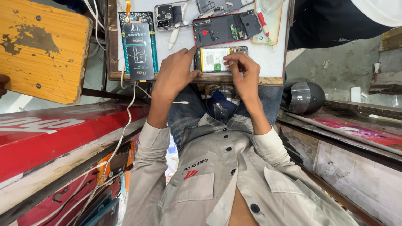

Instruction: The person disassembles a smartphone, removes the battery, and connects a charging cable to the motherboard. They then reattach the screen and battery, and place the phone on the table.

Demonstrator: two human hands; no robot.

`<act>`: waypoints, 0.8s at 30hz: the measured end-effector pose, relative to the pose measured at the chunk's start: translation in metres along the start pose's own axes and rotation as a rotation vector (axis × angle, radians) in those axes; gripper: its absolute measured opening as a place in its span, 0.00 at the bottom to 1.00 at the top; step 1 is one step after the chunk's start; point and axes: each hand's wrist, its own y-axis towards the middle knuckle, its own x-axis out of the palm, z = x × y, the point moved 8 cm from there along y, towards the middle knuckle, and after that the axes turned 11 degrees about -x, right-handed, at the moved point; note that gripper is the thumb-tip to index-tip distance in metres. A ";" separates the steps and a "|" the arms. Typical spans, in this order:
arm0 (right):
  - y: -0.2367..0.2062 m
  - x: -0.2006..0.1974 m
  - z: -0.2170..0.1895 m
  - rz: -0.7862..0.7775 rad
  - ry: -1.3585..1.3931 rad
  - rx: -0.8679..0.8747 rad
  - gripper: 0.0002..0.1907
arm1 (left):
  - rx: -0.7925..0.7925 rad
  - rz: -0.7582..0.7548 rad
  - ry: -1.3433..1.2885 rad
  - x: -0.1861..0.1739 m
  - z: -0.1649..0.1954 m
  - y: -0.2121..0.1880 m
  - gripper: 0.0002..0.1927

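From my head camera, looking down past my grey button-up shirt [234,175], I see the small white work board with a worn wooden frame [268,62] resting across my knees, and both my hands at its near edge. The opened smartphone with its back cover off, pale battery and a green patch showing [215,58], lies flat at the middle of that near edge. My left hand [176,75] rests beside the phone's left end, fingers loosely curled and thumb stretched up against the phone's corner to steady it; it grips nothing. My right hand [245,73] lies over the phone's right end, index finger bent down onto the battery area; whether a small tool or part is pinched under the fingertips I cannot tell. Further back on the board lie a red-rimmed phone frame with dark inner parts [226,29], another stripped phone body with camera holes [169,16], a red-and-white pen-shaped tool [263,23] toward the far right corner, and a dark boxed battery pack on a teal card [138,48] along the left edge. I judge I am mid-disassembly, working at a connector or the battery. The next move calls for light, exact fingertip pressure while the left hand holds the phone from sliding off the edge.
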 end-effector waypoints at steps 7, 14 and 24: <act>0.011 0.021 -0.026 -0.219 -0.321 -0.247 0.14 | -0.074 -0.027 0.040 0.005 0.004 0.001 0.39; 0.030 0.047 -0.021 -0.343 -0.522 -0.325 0.15 | -0.073 -0.015 -0.214 0.004 -0.005 -0.013 0.43; 0.032 0.053 -0.014 -0.269 -0.571 -0.329 0.21 | 0.046 0.474 -0.122 0.034 0.004 -0.077 0.23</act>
